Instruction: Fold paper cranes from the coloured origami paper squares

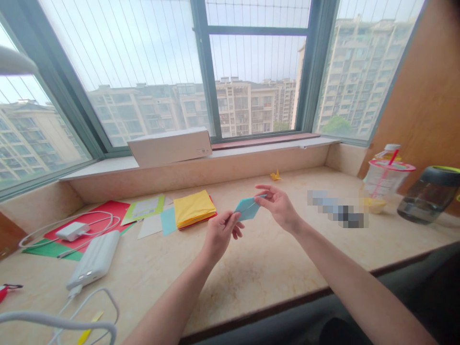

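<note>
I hold folded light-blue paper (247,209) above surface (268,268), between front and back edges. Left hand (219,232) pinches left end in fingers, right hand (279,205) right tip. Yellow folded-paper figure (276,176) sits near back edge.

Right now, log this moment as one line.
Left hand: holding folded blue paper | Right hand: pinching its right end | Position: raised above counter | On counter: yellow paper stack, yellow folded figure

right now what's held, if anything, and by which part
A folded blue paper: the left hand pinches its left end, the right hand its upper right corner.
</note>
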{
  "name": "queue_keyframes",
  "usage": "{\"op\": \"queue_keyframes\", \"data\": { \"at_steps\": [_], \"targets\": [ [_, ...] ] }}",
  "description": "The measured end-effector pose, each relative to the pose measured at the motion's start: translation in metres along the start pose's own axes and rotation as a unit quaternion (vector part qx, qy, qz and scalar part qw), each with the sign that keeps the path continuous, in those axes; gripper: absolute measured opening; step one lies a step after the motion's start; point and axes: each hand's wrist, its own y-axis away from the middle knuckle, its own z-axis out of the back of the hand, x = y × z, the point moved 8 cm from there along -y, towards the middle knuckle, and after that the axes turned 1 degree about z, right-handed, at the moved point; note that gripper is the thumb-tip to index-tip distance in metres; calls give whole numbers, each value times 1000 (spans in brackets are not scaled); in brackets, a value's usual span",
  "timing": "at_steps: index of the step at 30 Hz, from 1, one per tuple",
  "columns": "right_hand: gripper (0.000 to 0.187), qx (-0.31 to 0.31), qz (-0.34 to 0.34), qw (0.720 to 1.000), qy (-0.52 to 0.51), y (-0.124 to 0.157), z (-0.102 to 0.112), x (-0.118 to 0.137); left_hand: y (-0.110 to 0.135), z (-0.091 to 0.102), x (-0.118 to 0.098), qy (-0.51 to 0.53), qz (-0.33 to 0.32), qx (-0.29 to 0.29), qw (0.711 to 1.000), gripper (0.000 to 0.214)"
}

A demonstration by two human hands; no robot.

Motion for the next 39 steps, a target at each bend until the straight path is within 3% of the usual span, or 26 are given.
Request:
{"op": "queue_keyframes", "data": {
  "at_steps": [5, 11, 16, 20, 23, 26, 29, 32, 39],
  "targets": [
    [31, -4, 59, 987, 151, 4, 1, 8, 2, 4, -8, -102, -36, -3, 994, 36],
    [18, 88, 86, 958, 257, 12, -18, 14, 4, -2, -7, -223, -68, 45, 971, 34],
    [22, 85, 50, 969, 228, 15, -22, 9, 4, -5, -7, -222, -55, 58, 972, 35],
    [27, 51, 0, 982, 183, 9, -12, -3, 3, -2, -5, -159, -18, 38, 986, 38],
    [44, 20, -33, 993, 108, 4, -2, -10, 2, 3, -3, -85, 8, -3, 996, 38],
    [60, 45, -75, 996, 13, 4, -7, -16, 2, 7, -1, -27, 19, -39, 999, 37],
    [47, 64, -90, 994, -24, 8, -18, -19, 2, 4, 3, -6, 23, -37, 999, 38],
    [37, 30, -71, 997, -9, 8, -19, -18, 2, -3, 9, 3, 28, -9, 1000, 38],
    [39, -25, -43, 999, 14, 3, -6, -19, 1, -10, 17, -3, 44, 34, 998, 38]
  ]
}}
